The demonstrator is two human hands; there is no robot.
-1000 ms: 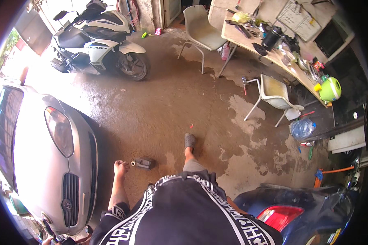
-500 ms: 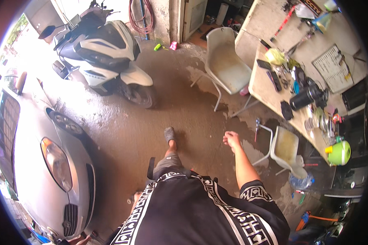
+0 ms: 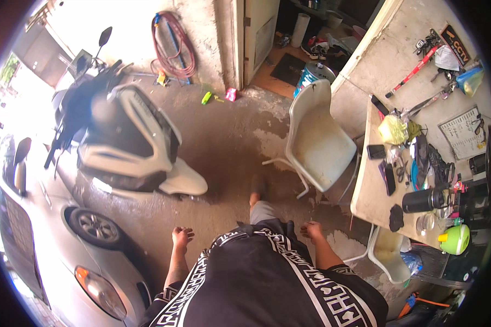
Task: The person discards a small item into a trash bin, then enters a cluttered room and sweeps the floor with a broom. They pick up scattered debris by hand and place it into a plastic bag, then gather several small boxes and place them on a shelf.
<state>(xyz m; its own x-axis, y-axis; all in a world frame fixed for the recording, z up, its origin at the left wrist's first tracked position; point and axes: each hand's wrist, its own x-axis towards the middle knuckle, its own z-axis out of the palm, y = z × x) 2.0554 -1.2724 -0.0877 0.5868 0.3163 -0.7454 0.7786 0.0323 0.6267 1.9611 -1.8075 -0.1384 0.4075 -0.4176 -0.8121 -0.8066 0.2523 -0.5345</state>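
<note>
My left hand (image 3: 182,236) hangs beside my body, its fingers loosely curled and apart, with nothing seen in it. It is between my torso and the silver car (image 3: 101,256). On the other side hangs my right hand (image 3: 311,230), also relaxed, with fingers partly bent and no object visible in it. Neither hand touches anything. Nearest to the right hand are a white plastic chair (image 3: 324,144) ahead of it and a second, lower chair (image 3: 388,256) to its right. One foot in a clog is forward on the wet concrete floor (image 3: 223,158).
A white and black scooter (image 3: 128,128) stands ahead left. At right, a table (image 3: 372,193) carries a black tumbler (image 3: 420,200), phones (image 3: 375,151), a yellowish plastic bag (image 3: 393,129) and a green container (image 3: 456,240). A coiled hose (image 3: 188,57) hangs beside a doorway with a dark mat (image 3: 290,69).
I have moved forward, nearer the scooter, the chair and the table. My left hand has come fully into view; my right hand has swung back toward my body.
</note>
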